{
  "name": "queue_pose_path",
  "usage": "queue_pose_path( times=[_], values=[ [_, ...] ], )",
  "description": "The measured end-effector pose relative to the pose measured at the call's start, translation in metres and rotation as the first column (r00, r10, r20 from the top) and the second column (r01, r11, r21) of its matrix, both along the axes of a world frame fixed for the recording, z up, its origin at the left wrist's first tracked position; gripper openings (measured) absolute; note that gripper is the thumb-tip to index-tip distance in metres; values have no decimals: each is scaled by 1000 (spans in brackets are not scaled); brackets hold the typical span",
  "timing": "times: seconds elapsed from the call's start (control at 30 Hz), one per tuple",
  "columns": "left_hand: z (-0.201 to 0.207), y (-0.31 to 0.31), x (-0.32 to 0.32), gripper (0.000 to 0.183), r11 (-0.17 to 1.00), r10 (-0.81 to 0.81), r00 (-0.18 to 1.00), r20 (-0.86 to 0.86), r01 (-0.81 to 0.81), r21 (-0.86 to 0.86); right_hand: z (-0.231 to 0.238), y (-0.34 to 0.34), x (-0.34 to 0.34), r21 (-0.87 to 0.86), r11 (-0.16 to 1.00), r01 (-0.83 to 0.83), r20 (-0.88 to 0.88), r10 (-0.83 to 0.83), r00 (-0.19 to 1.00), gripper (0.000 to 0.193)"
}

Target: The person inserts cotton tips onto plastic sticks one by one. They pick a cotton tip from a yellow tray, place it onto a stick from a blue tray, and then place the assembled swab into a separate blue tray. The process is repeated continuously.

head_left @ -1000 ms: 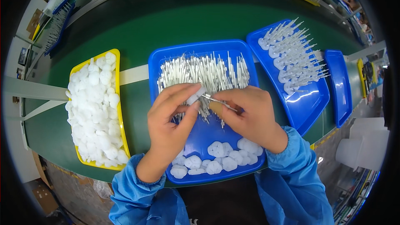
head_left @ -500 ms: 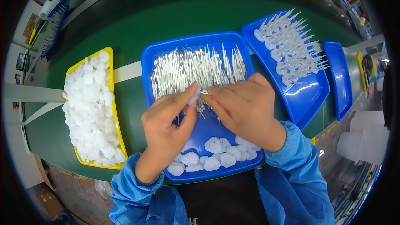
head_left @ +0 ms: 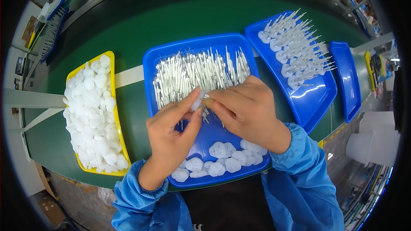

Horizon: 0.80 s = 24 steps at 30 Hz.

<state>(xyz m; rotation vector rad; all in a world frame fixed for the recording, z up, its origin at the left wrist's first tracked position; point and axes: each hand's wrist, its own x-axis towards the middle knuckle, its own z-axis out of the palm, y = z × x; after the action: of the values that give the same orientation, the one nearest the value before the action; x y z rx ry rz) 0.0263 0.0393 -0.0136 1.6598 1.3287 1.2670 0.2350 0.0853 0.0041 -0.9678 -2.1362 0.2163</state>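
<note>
My left hand [head_left: 173, 126] pinches a translucent white plastic disc [head_left: 197, 102] between thumb and fingers. Facing it, my right hand [head_left: 250, 109] grips a thin white rod [head_left: 206, 96], its end up against the disc; fingers cover most of the rod, and I cannot tell whether the two are joined. Both hands are above a blue tray [head_left: 150, 66]. Many slim white rods [head_left: 184, 72] with thin wire-like ends lie in the tray's far half. Along its near edge sit several loose white discs [head_left: 216, 169].
To the left, a yellow tray [head_left: 120, 132] is heaped with white plastic pieces [head_left: 92, 115]. On the right, another blue tray [head_left: 314, 107] carries rows of discs with rods standing out of them [head_left: 295, 51]. A narrower blue tray [head_left: 350, 87] lies beyond it. Everything rests on a green table [head_left: 128, 30].
Both hands stay together at nearly the same spot over the tray. The disc has tilted slightly between the left fingers. The whole view has shifted a little.
</note>
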Motion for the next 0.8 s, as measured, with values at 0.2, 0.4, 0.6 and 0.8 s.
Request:
queue_pose_path(
  times=[0.2, 0.4, 0.6, 0.8],
  values=[
    [2, 4, 1, 44, 970, -92, 945, 312, 156, -186, 0, 0, 12, 51, 999, -7, 26, 6, 1000, 27],
    [0, 8, -2, 56, 997, -79, 987, 140, 76, 33, 6, -4, 18, 97, 992, -77, 90, 68, 994, 40],
    [2, 9, -2, 59, 993, -73, 997, 40, 68, 98, 4, -6, 15, 154, 983, -99, 127, 79, 989, 42],
    [2, 10, 0, 59, 980, -65, 997, -46, 73, 185, 3, -6, 14, 73, 990, -125, 53, 121, 991, 48]
  ],
)
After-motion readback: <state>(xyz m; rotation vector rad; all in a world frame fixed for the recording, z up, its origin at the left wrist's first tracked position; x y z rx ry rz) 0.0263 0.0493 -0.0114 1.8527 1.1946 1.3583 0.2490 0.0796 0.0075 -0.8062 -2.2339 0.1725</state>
